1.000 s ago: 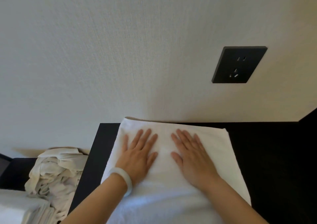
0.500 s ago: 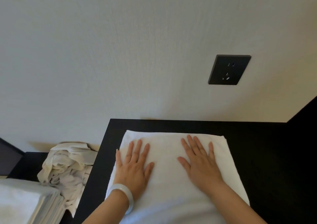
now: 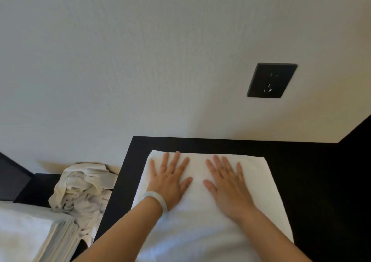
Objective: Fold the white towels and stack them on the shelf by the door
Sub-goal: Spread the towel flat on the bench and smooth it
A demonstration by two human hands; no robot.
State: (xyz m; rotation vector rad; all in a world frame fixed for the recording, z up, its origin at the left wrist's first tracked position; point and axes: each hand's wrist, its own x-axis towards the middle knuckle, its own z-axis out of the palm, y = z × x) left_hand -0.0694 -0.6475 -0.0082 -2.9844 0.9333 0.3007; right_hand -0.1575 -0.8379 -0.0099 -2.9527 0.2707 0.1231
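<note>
Left hand and right hand press flat on white towel

White towel: folded flat, rectangular, lying on black surface under both palms, left hand and right hand side by side. Well left of the left hand: crumpled towel heap, and beside it a folded towel stack.
</note>
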